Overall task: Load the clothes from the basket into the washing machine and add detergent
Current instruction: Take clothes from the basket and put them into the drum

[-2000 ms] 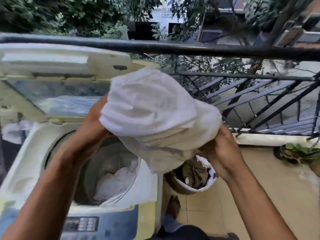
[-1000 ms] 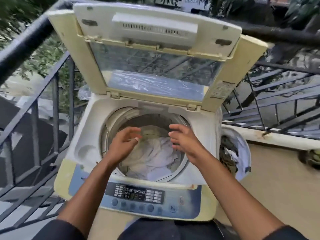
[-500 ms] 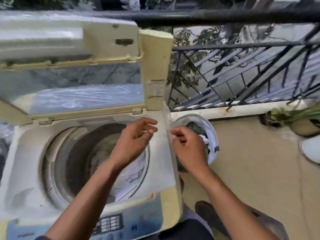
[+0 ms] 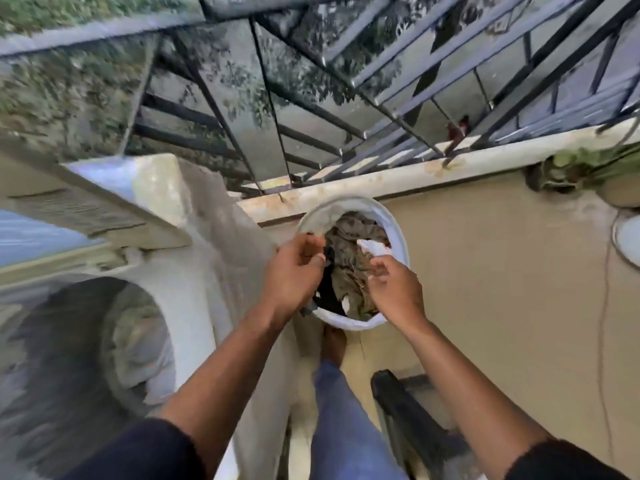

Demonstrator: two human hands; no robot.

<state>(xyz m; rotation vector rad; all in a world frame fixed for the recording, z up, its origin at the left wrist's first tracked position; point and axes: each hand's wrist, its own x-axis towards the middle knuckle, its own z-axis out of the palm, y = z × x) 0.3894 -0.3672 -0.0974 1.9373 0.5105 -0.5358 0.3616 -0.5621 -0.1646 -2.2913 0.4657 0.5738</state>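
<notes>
The round white basket (image 4: 349, 205) stands on the floor right of the washing machine (image 4: 194, 306). Brownish, dark and white clothes (image 4: 349, 237) lie in it. My left hand (image 4: 294, 271) hovers over the basket's left rim, fingers loosely curled, holding nothing that I can make out. My right hand (image 4: 394, 289) hangs over the basket's right side with relaxed fingers, just above the clothes. The machine's lid (image 4: 104, 202) stands up, and white laundry (image 4: 138, 344) lies in the drum. No detergent is in view.
A black metal railing (image 4: 346, 98) on a low concrete kerb (image 4: 415, 171) runs behind the basket. A potted plant (image 4: 585, 168) sits at the far right. My foot (image 4: 334, 341) is just below the basket, and a dark object (image 4: 408, 410) stands beside my leg.
The white cloth went from my hands into the drum. Both hands then swung right from the drum to above the basket, and my view turned down toward it.
</notes>
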